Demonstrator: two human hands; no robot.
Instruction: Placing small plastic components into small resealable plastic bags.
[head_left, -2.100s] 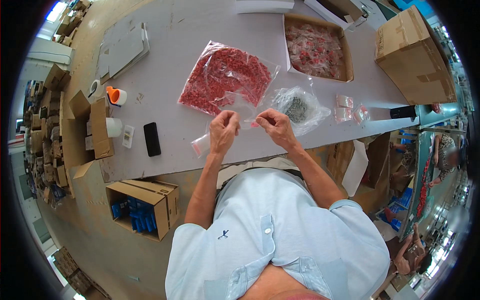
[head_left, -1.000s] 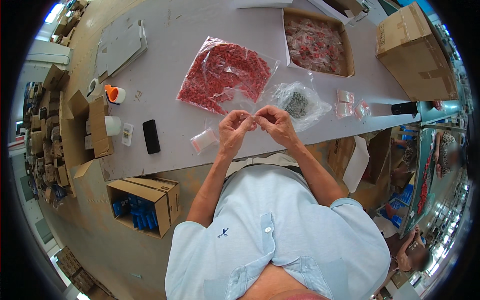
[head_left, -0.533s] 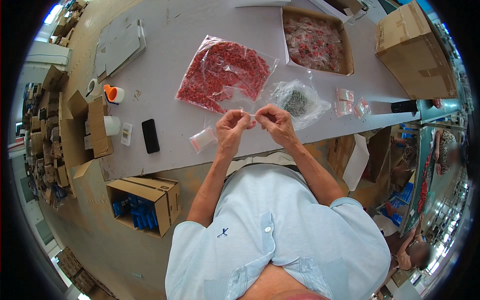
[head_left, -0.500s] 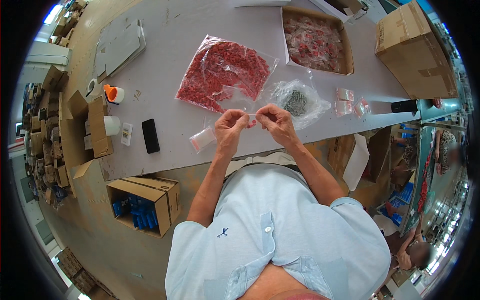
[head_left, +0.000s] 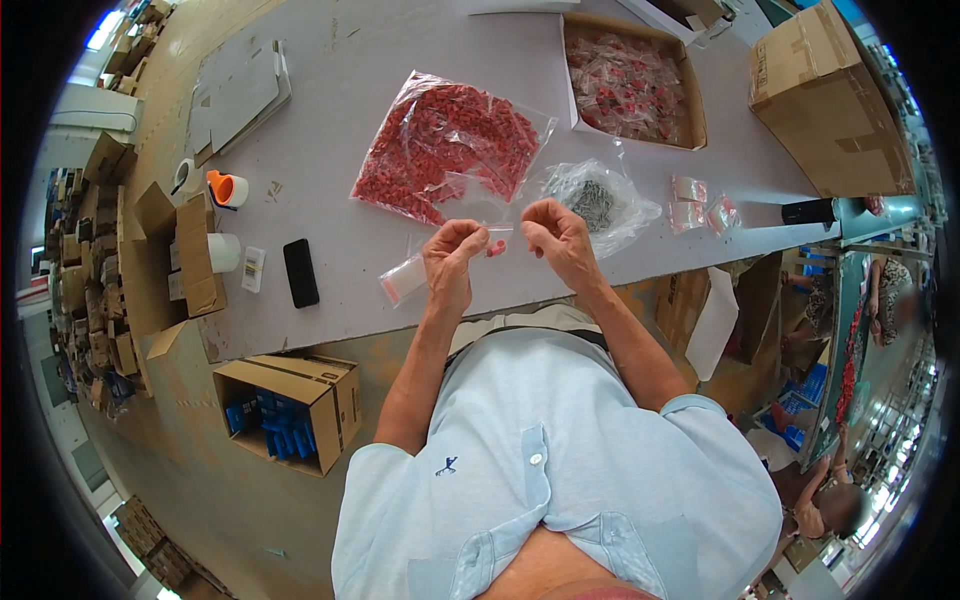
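Observation:
My left hand (head_left: pixel 454 262) is pinched on the edge of a small clear zip bag (head_left: pixel 507 231). A few small red pieces (head_left: pixel 497 247) show at that bag, right beside the left fingertips; whether they lie in it or under it I cannot tell. A short way to the right, my right hand (head_left: pixel 563 244) has its thumb and fingers closed together, and anything in them is too small to make out. Beyond the hands lies a large clear bag of red pieces (head_left: pixel 450 135). Close to the right hand is a clear bag of grey metal screws or pins (head_left: pixel 590 205).
A stack of small empty-looking bags (head_left: pixel 405 278) lies by my left wrist. Left are a phone (head_left: pixel 300 272), an orange tape dispenser (head_left: pixel 228 188) and an open carton (head_left: pixel 200 255). A box of filled bags (head_left: pixel 697 95) stands far right, near small packets (head_left: pixel 688 215) and a large carton (head_left: pixel 825 110).
My hands were together on the small bag's white edge; now they are apart. The right hand has moved off to the right and the left slightly to the left.

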